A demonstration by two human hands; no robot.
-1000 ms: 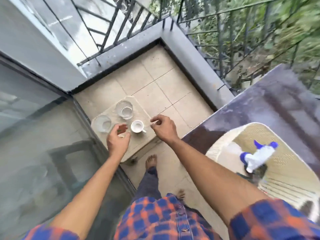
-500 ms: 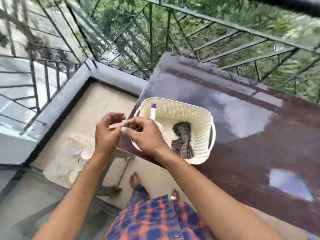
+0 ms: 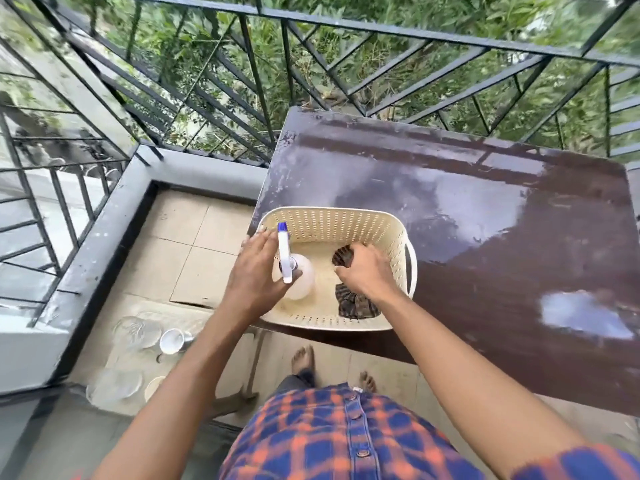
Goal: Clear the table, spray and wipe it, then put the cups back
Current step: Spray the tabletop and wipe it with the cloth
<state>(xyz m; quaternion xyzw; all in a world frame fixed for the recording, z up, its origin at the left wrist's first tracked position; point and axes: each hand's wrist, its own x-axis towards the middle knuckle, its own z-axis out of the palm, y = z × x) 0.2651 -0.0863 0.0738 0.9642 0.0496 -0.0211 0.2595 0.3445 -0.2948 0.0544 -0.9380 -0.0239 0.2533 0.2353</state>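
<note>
Moved from mid-air into basket (image 3: 346, 223) on tabletop (image 3: 485, 209): left hand (image 3: 256, 271) against spray bottle (image 3: 303, 273), grip unclear; right hand (image 3: 367, 271) clutching striped cloth (image 3: 356, 304). Cups (image 3: 171, 340) on low stool (image 3: 117, 358), floor level, left.

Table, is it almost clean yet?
Not yet. The cups are already off the table, down on the low stool. Now the left hand reaches the spray bottle and the right hand grabs the cloth, both in the basket. Spraying, wiping and returning cups remain.
</note>
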